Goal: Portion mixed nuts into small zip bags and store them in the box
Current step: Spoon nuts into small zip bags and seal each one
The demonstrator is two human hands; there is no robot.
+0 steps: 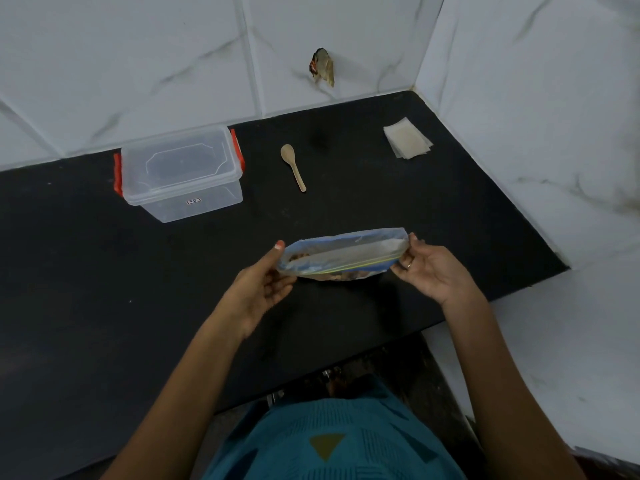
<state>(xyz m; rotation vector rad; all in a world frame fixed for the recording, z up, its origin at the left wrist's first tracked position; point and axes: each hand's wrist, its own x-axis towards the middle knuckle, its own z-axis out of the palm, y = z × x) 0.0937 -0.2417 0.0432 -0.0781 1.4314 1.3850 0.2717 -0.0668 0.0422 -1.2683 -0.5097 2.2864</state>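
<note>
A large zip bag of mixed nuts with a blue top band stands on the black counter in front of me, its mouth held apart. My left hand pinches the bag's left end and my right hand pinches its right end. Brown nuts show inside near the left corner and under the bag's lower edge. A clear plastic box with red clips and its lid on sits at the back left. A stack of small zip bags lies at the back right.
A wooden spoon lies between the box and the small bags, bowl pointing away. White marble-tile walls close the counter at the back and right. A torn scrap sticks to the back wall. The counter's near edge runs just in front of my body.
</note>
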